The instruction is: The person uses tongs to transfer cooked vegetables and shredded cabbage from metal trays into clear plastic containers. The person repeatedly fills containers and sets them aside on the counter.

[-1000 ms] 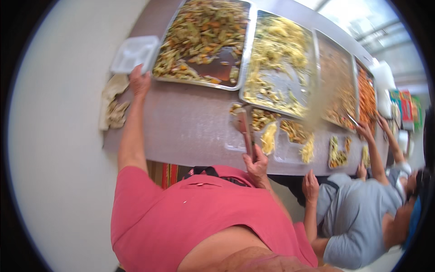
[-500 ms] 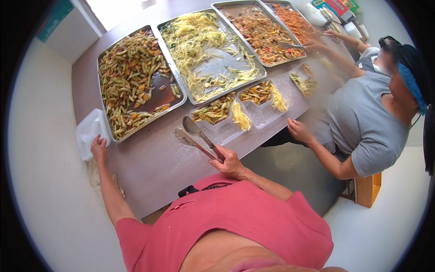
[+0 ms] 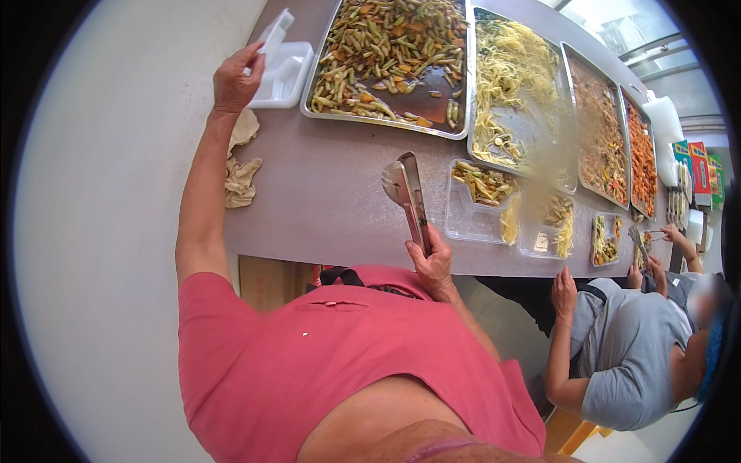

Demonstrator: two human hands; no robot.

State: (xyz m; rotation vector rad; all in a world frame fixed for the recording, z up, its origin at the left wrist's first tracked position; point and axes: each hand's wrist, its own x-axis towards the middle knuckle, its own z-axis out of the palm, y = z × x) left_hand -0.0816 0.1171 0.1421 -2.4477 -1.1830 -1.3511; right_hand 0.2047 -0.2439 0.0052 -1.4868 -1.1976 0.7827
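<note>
My left hand (image 3: 239, 79) is closed on the edge of a clear plastic food container (image 3: 275, 35), which is tilted up on its side. Beneath it, more white translucent compartment containers (image 3: 287, 75) sit at the table's far left. In my right hand (image 3: 434, 266) is a pair of metal tongs (image 3: 417, 202), held upright over the near part of the table with nothing visible between the tips. A container with vegetable strips and yellow shreds (image 3: 468, 220) lies right of the tongs, with another filled container (image 3: 544, 243) beside it.
A large metal tray of braised green vegetable pieces (image 3: 312, 100) stands ahead. Further right are trays of yellow shreds (image 3: 513, 62), a mixed dish (image 3: 598, 116) and orange shreds (image 3: 641, 158). A crumpled cloth (image 3: 241, 183) lies left. A co-worker in grey (image 3: 633, 347) works at right.
My left hand has taken hold of a container and lifted it from the stack. My right hand still grips the tongs. The view has swung left.
</note>
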